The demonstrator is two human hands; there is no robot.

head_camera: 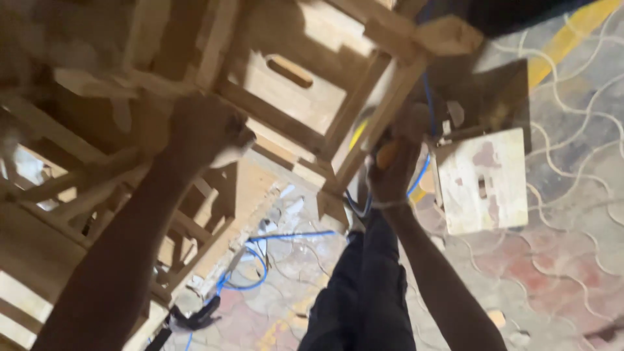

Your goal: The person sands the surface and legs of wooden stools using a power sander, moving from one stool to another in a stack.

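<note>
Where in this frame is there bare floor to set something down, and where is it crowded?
Bare patterned floor lies right of the white square block and below it, beside the right forearm. It is crowded on the left: the wooden frame gripped by the left hand, with blue cable looping beneath. The right hand works tight against a frame leg.

You've got two hands up, left hand (pixel 207 133) and right hand (pixel 392 170), one wooden frame (pixel 296 84), one blue cable (pixel 260 260), one pale square block (pixel 482 181).
</note>
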